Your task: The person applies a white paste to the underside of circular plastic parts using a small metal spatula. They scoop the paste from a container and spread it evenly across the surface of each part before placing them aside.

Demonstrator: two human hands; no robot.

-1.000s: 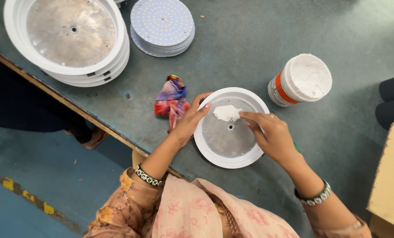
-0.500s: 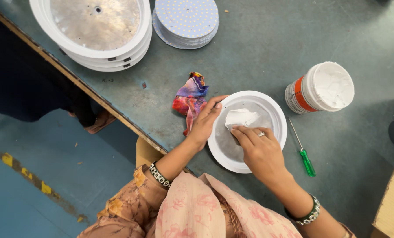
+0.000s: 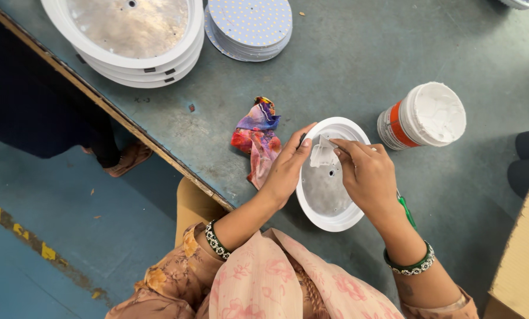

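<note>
On the grey-green table (image 3: 359, 59), one stack of white round housings (image 3: 128, 35) sits far up-left of the single white dish (image 3: 329, 195) being worked. One stack of dotted discs (image 3: 250, 23) lies right of that stack. One white tub with an orange band (image 3: 424, 118) stands just right of the dish; one colourful rag (image 3: 257, 139) lies just left. The left hand (image 3: 288, 168) grips the dish rim, fingers curled. The right hand (image 3: 368, 177) pinches a white scrap (image 3: 322, 155) inside it, covering a green screwdriver (image 3: 406, 210).

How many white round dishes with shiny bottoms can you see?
At least 3: one white round housing under the left hand and right hand, plus a stack of housings at the table's far left showing about two rims; more may be hidden in it.
</note>
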